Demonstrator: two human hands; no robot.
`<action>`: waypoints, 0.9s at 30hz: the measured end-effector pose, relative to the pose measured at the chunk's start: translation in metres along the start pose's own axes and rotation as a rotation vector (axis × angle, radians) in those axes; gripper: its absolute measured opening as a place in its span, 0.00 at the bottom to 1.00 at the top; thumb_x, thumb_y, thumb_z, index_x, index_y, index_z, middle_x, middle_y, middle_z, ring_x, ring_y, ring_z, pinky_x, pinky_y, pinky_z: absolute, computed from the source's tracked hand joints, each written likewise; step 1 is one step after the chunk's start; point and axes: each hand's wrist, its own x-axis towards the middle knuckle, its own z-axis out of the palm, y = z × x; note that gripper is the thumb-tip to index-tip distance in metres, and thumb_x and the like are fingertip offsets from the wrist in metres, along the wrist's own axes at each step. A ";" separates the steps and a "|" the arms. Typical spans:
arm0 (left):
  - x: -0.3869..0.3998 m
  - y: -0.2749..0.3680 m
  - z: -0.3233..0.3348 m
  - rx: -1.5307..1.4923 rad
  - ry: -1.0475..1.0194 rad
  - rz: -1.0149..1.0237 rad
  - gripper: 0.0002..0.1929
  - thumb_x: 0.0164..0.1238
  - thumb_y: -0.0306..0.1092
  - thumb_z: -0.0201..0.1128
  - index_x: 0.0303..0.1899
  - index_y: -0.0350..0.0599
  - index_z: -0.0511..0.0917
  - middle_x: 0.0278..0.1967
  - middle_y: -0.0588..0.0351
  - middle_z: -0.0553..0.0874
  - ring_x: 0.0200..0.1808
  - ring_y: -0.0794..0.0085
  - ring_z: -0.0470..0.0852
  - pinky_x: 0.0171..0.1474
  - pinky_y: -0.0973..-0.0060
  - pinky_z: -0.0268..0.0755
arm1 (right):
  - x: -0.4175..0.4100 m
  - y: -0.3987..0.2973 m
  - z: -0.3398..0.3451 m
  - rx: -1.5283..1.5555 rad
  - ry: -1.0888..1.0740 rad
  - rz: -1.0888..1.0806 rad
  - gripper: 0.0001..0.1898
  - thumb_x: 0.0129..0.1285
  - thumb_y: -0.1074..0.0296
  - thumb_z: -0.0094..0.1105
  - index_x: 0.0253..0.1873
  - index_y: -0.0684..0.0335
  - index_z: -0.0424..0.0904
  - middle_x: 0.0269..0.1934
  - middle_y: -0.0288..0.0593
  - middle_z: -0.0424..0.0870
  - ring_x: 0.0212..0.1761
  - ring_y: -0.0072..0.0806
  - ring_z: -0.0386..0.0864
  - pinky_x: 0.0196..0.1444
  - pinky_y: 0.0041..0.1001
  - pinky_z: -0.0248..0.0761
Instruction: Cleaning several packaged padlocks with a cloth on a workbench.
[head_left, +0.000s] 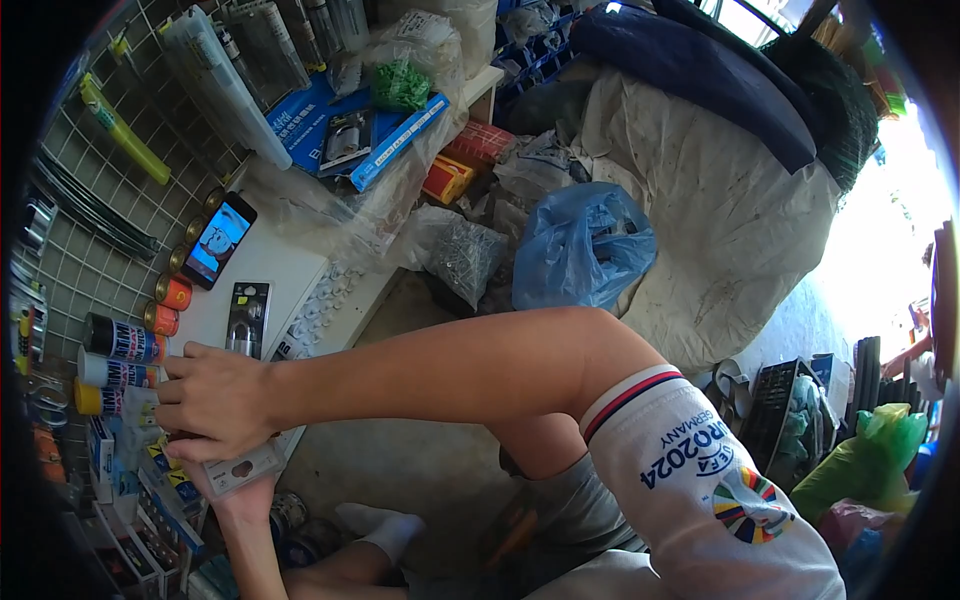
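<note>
My right hand (217, 397) reaches in from the right, palm down, fingers bent beside spray cans (124, 337) at the shelf's left edge. Its thumb lies along a small grey hanging package (244, 471) with a cut-out hanger hole. Under it, my left hand (240, 499) comes up from the bottom, with the package over its palm; its fingers are hidden beneath my right hand. Whether my right fingers grip anything is hidden. Just above my right hand, a black blister pack (248, 319) lies on the white shelf (289, 255).
A lit phone (220, 240) leans against small tins (174, 291) by a wire grid (82, 210). Boxed goods (142, 540) stand at lower left. A blue plastic bag (581, 247) and a bag of screws or nails (465, 255) lie beyond my forearm. A black crate (776, 405) stands at right.
</note>
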 end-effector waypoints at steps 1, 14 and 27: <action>0.001 0.001 -0.002 0.020 -0.027 0.006 0.32 0.80 0.70 0.47 0.71 0.60 0.72 0.69 0.62 0.77 0.71 0.65 0.73 0.74 0.53 0.62 | 0.000 0.000 0.000 0.001 0.000 -0.001 0.19 0.71 0.47 0.56 0.37 0.58 0.82 0.37 0.43 0.83 0.47 0.42 0.77 0.48 0.43 0.66; -0.004 0.007 0.011 0.032 0.151 0.047 0.29 0.83 0.65 0.45 0.69 0.58 0.74 0.67 0.61 0.79 0.70 0.67 0.77 0.72 0.59 0.68 | -0.004 -0.003 -0.004 -0.001 -0.013 0.057 0.19 0.71 0.47 0.56 0.44 0.60 0.82 0.41 0.47 0.82 0.45 0.45 0.80 0.48 0.46 0.71; 0.021 0.019 -0.034 -0.024 -0.083 0.056 0.29 0.82 0.61 0.51 0.72 0.54 0.71 0.70 0.53 0.77 0.72 0.61 0.74 0.75 0.54 0.63 | -0.004 -0.041 0.020 0.059 -0.214 0.301 0.13 0.62 0.66 0.63 0.46 0.70 0.86 0.43 0.53 0.85 0.48 0.52 0.85 0.56 0.46 0.79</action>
